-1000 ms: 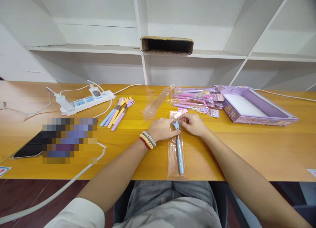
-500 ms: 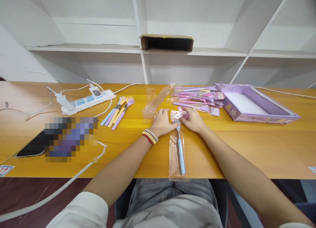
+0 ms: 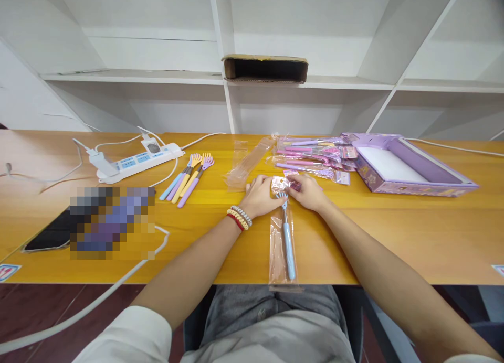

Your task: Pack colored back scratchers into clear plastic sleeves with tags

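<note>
A light-blue back scratcher [image 3: 289, 250] lies inside a clear plastic bag [image 3: 276, 253], its claw end pointing away from me and its handle toward the table's front edge. My left hand [image 3: 260, 196] rests at the upper left of the bag, thumb stretched to the claw and fingers bent along the bag's side. On the other side, my right hand [image 3: 309, 192] pinches the bag's top corner beside the claw. Something pinkish shows under its fingertips, mostly hidden. The bag's bottom end hangs slightly over the table edge.
Several unbagged back scratchers [image 3: 189, 179] lie at left, near a power strip [image 3: 139, 161] and phone [image 3: 51, 229]. Empty clear bags [image 3: 250, 163] lie behind my hands. Several packaged back scratchers [image 3: 311, 156] are stacked beside a purple box [image 3: 417, 187]. A cardboard box [image 3: 265, 69] sits on the shelf.
My right hand's fingers have shifted slightly at the bag's top, and a pink card behind them shows more. My left fingers have drawn in a little. The bagged back scratcher stays nearly in place.
</note>
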A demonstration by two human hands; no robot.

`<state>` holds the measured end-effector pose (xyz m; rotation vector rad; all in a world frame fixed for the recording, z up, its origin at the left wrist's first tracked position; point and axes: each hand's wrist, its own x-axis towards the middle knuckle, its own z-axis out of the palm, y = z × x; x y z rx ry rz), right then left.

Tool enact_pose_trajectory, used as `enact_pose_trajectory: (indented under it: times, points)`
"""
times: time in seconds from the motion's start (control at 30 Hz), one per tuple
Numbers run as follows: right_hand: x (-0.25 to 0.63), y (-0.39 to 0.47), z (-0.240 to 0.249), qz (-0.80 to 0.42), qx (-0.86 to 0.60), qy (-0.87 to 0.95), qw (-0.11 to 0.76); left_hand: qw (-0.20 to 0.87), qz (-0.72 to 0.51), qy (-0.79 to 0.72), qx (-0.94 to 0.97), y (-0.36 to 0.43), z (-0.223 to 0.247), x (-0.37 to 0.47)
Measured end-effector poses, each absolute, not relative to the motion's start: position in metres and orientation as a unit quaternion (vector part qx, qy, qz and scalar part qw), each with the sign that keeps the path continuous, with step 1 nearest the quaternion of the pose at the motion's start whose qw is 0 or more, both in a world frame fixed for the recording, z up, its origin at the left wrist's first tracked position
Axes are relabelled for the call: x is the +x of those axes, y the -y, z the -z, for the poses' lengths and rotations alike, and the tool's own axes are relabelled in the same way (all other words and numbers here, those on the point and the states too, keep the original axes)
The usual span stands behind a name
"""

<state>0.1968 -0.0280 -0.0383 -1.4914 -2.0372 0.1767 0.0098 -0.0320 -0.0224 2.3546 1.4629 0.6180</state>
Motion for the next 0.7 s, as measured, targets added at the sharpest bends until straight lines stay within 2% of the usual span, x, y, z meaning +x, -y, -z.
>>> enact_pose_trajectory:
  times: [0.5, 0.7]
  points:
    - [0.194, 0.0296, 0.0378, -0.098, -0.538, 0.769, 0.332, 0.218, -0.253, -0.44, 0.834, 0.0244, 0.0257, 0.0075]
    - [0.1906, 0.0273, 0.037, -0.169, -0.541, 0.712, 0.415, 0.226, -0.252, -0.428, 0.838, 0.027, 0.0218, 0.0082]
